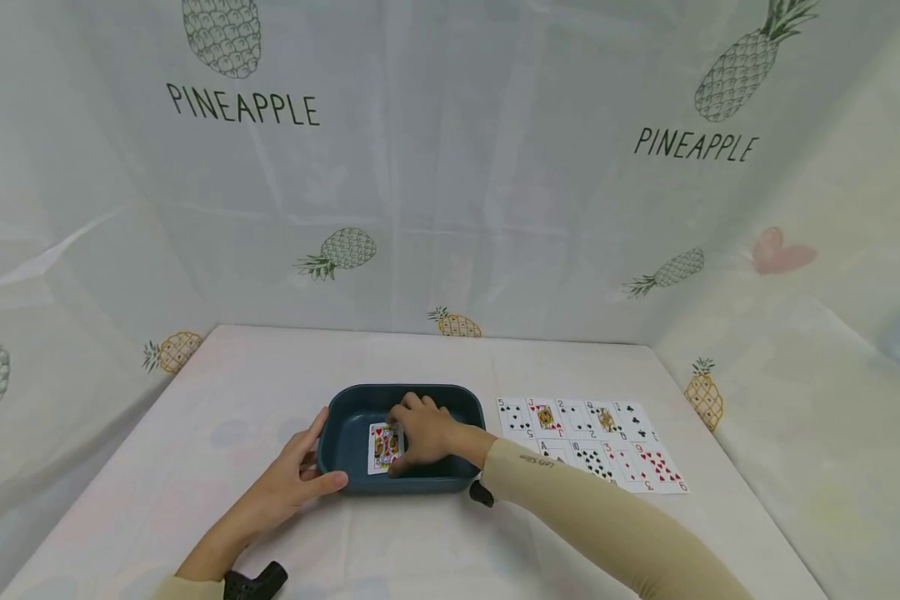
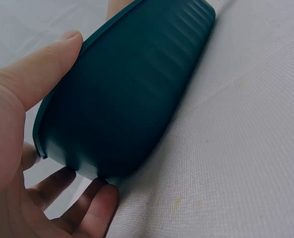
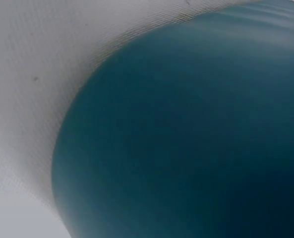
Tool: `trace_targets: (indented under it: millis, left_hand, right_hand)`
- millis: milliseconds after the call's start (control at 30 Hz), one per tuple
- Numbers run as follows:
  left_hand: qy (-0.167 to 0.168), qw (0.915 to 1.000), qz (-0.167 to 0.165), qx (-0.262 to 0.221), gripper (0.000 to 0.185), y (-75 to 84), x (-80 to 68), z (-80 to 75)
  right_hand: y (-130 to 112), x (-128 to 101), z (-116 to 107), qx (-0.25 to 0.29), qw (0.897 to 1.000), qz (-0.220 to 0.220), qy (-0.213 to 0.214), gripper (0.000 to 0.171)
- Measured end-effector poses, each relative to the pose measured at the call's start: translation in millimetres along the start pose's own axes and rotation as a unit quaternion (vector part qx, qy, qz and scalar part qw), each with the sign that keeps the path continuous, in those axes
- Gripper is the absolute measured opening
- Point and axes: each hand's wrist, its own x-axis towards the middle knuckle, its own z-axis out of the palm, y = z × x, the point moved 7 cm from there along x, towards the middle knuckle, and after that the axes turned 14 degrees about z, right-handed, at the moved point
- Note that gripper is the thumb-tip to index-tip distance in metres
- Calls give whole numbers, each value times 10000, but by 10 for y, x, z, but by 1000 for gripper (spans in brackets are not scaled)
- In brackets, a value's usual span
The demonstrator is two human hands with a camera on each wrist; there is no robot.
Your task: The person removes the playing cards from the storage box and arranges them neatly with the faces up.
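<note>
A dark teal rectangular tray [image 1: 360, 485] stands on the white cloth. My left hand [image 1: 288, 483] holds its left end, thumb at the near rim and fingers along the outer side. The left wrist view shows that thumb against the rim and the fingertips low on the wall of the tray [image 2: 117, 89]. My right hand [image 1: 427, 429] reaches inside and grips playing cards [image 1: 381, 450] by their right side, thumb near and fingers far. A face card lies uppermost; how many are under it is hidden. In the right wrist view the tray wall [image 3: 176, 119] hides the hand.
Right of the tray, several face-up playing cards [image 1: 543, 419] lie in two rows, the nearer row partly covered by my right forearm [image 1: 570, 492]. A pineapple-printed curtain [image 1: 435, 183] rises behind the table [image 1: 270, 358] and along its sides.
</note>
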Motion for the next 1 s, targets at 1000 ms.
trace_targets:
  millis: [1000]
  left_hand:
    - [-37, 9997, -96, -203, 105, -52, -8, 0]
  right_hand:
    - [364, -304, -400, 630, 9957, -663, -149, 81]
